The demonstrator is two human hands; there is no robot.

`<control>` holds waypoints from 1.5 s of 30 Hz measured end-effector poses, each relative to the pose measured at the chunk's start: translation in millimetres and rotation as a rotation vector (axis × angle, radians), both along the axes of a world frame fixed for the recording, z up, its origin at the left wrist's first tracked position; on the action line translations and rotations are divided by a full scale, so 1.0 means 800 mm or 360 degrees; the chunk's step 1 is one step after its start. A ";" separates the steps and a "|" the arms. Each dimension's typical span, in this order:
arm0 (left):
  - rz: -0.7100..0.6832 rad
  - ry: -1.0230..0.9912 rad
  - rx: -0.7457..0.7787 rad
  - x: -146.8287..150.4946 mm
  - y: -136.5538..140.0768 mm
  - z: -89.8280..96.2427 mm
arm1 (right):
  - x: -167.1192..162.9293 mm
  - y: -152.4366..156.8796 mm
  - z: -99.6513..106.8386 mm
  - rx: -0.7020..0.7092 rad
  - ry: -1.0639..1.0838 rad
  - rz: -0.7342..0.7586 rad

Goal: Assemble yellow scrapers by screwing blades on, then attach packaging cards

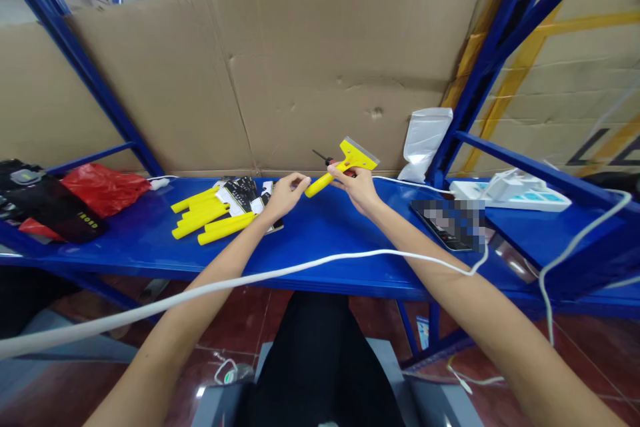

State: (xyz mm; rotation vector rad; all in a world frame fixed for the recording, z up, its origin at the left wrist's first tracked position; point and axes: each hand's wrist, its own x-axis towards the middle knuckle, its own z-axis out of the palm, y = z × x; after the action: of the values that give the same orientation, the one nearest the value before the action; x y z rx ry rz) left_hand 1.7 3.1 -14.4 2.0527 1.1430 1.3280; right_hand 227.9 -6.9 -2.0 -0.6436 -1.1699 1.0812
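A yellow scraper (320,185), its wide blade end up and to the right, is in my right hand (361,188). The same hand also holds a screwdriver (329,161) with a dark shaft pointing up-left; most of its handle is hidden. Close to the lower end of the scraper's handle is my left hand (289,195). Its thumb and forefinger are pinched together, and anything between them is too small to make out. Beside and partly behind that hand lie several yellow-handled scrapers (200,215) with black-and-white printed cards (239,193).
A blue shelf (330,233) backed by cardboard (320,67) holds everything. A phone (445,230), a power strip (530,195) and a white pouch (425,140) are at right. At left are a red bag (107,190) and a black bag (50,203). A white cable (300,271) crosses in front.
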 end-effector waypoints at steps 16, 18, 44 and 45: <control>0.0870 0.0962 -0.0245 -0.080 0.020 0.005 | 0.016 0.020 -0.004 -0.0144 0.0193 -0.0130; 0.0787 0.0869 -0.0169 -0.072 0.020 0.005 | 0.016 0.021 -0.004 -0.0151 0.0194 -0.0131; -0.0769 -0.0906 -0.0686 0.023 -0.022 0.000 | 0.005 0.005 -0.001 -0.0012 0.0203 -0.0338; -0.0782 -0.0885 -0.0686 0.025 -0.023 -0.001 | 0.005 0.005 -0.001 -0.0008 0.0195 -0.0340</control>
State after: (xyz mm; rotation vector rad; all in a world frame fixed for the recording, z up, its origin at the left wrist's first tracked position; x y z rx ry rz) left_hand 21.3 -15.4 -15.4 1.3969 0.5612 1.1637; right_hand 231.7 -3.0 -2.5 -0.6808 -0.9697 0.9291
